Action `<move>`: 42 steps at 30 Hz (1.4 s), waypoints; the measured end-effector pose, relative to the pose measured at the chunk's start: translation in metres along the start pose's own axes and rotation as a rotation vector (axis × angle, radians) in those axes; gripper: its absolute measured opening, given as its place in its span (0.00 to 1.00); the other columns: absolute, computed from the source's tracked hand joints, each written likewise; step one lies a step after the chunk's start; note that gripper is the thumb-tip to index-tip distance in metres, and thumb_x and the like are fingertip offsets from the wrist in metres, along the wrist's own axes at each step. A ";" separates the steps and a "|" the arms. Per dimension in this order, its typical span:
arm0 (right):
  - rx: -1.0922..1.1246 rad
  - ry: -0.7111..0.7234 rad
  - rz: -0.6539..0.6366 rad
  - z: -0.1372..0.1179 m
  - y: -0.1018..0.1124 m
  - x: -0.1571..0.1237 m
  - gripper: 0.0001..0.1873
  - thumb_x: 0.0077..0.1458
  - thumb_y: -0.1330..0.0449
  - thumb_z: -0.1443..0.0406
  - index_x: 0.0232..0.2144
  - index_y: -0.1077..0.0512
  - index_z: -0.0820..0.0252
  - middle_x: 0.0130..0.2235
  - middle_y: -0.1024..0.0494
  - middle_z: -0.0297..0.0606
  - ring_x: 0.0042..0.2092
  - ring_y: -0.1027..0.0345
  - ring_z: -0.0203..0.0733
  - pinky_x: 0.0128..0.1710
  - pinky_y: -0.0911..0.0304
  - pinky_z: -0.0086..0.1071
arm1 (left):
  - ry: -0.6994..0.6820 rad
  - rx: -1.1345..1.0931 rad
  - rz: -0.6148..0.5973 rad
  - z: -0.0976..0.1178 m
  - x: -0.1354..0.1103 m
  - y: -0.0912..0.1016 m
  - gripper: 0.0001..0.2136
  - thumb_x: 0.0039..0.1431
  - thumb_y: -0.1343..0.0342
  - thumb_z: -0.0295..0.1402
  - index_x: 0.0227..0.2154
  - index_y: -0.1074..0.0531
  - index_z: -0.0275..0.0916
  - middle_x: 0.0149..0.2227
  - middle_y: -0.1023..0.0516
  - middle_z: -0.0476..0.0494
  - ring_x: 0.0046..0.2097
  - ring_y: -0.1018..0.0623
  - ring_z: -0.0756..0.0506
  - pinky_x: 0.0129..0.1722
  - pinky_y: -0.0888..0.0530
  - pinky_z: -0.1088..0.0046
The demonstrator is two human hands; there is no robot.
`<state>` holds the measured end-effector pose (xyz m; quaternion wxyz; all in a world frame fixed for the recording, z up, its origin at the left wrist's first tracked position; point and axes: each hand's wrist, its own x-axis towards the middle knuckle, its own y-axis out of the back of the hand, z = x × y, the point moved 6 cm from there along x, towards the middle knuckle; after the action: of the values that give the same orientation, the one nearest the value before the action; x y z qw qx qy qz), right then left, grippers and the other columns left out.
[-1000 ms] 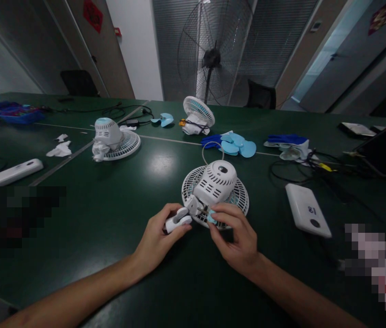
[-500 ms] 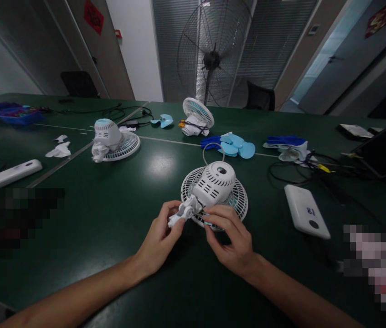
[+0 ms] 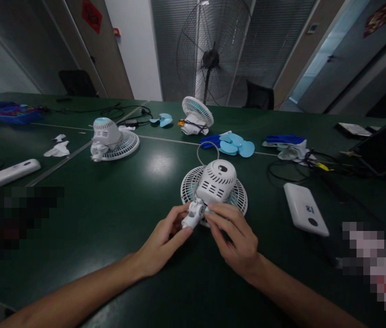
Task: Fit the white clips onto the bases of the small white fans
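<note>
A small white fan [image 3: 216,182] lies grille-down on the green table [image 3: 110,214], its motor housing up. A white clip bracket [image 3: 192,216] sticks out of its near side. My left hand [image 3: 162,241] pinches that bracket between thumb and fingers. My right hand [image 3: 235,239] is closed at the fan's near rim, fingertips touching the bracket joint and the grille edge.
Two more small fans [image 3: 112,136] [image 3: 196,116] lie farther back, with loose blue blades [image 3: 235,145] [image 3: 162,119]. A white power bank [image 3: 305,208] lies to the right near black cables [image 3: 316,168]. A white remote-like bar [image 3: 8,172] is at left. A large floor fan [image 3: 209,50] stands behind.
My left hand has swung the clip bracket from lying leftward to pointing toward me, closer to my right hand. The fan has shifted slightly.
</note>
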<state>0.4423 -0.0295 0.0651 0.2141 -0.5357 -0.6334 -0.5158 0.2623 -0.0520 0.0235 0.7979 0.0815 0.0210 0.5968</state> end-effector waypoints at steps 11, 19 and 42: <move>-0.040 -0.192 -0.075 0.009 0.015 -0.019 0.24 0.63 0.41 0.77 0.59 0.28 0.57 0.49 0.26 0.43 0.50 0.28 0.43 0.50 0.28 0.37 | -0.280 0.141 -0.129 0.008 0.022 -0.030 0.28 0.71 0.47 0.40 0.67 0.50 0.39 0.37 0.25 0.46 0.31 0.28 0.50 0.30 0.32 0.76; 0.101 -0.260 -0.121 0.013 0.008 -0.016 0.19 0.65 0.43 0.76 0.54 0.26 0.58 0.45 0.25 0.41 0.46 0.27 0.40 0.45 0.27 0.34 | -0.190 0.299 -0.075 0.005 0.033 -0.024 0.18 0.71 0.46 0.40 0.60 0.35 0.40 0.30 0.25 0.52 0.27 0.26 0.52 0.27 0.31 0.79; -0.104 -0.303 -0.260 0.010 0.013 -0.002 0.11 0.67 0.43 0.67 0.29 0.31 0.59 0.26 0.29 0.30 0.24 0.35 0.32 0.24 0.41 0.29 | -0.234 0.338 -0.251 0.014 0.039 -0.019 0.15 0.75 0.52 0.41 0.57 0.33 0.39 0.44 0.22 0.43 0.39 0.22 0.48 0.40 0.26 0.72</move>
<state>0.4576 -0.0227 0.0653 0.0201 -0.5313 -0.6947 -0.4845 0.2932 -0.0214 0.0368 0.8379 0.2793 0.0380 0.4675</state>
